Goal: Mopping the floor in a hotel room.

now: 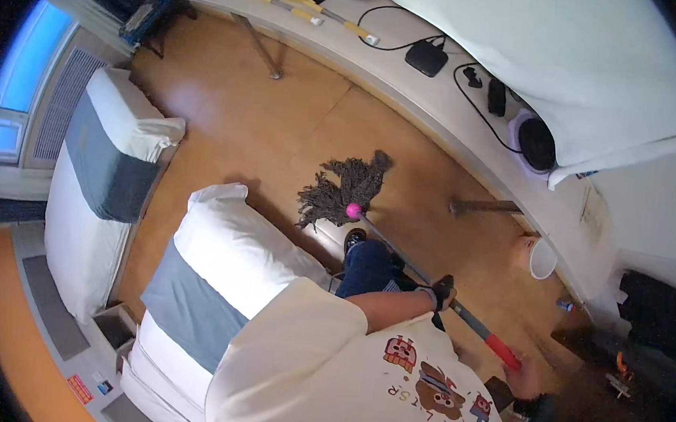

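Observation:
A string mop with grey-brown yarn (340,190) lies spread on the floor, its pink ball joint (353,210) at the end of a long grey handle (398,251). My left hand (444,291), with a band at the wrist and something dark over part of it, is closed around the handle's middle. At the handle's far end, my right hand (522,375) holds the red grip (502,351); its fingers look blurred. A shoe (355,238) is close beside the mop head.
Two white beds (221,231) (88,237) stand at left. A long desk (432,104) curves along the upper right, holding yellow-handled brushes (307,6), a black box (427,58) and cables. Metal legs (256,44) (483,207) and a white bin (543,259) stand beneath its edge. A chair (147,13) is at upper left.

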A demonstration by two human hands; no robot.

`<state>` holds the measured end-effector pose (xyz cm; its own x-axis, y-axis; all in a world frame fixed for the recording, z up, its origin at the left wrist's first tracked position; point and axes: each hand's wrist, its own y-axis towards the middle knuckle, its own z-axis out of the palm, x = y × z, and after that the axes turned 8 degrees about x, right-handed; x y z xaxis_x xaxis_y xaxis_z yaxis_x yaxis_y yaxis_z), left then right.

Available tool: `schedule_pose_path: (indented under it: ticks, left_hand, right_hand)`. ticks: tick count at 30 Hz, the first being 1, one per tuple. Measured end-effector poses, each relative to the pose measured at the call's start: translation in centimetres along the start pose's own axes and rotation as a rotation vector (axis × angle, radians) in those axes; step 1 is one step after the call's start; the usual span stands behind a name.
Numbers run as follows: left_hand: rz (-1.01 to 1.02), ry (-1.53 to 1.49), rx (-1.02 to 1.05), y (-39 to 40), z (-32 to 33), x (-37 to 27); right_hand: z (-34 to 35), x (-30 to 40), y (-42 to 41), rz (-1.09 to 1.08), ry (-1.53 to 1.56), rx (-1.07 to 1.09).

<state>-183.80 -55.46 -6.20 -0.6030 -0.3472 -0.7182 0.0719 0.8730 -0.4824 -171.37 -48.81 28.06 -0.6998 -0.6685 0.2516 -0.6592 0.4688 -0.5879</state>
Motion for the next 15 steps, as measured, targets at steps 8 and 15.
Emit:
schedule_pose_path:
  ticks: [8, 15]
  left_hand:
    - [-0.067, -0.043, -0.248, -7.0, -11.0, 5.5]
    - [-0.477, 0.079, -0.504, -10.4, -11.4, 13.2]
  right_hand:
    - [-0.3, 6.2, 8.6, 0.102, -0.015, -0.046]
    - [1.1, 12.1, 10.9, -0.091, 0.034, -0.03]
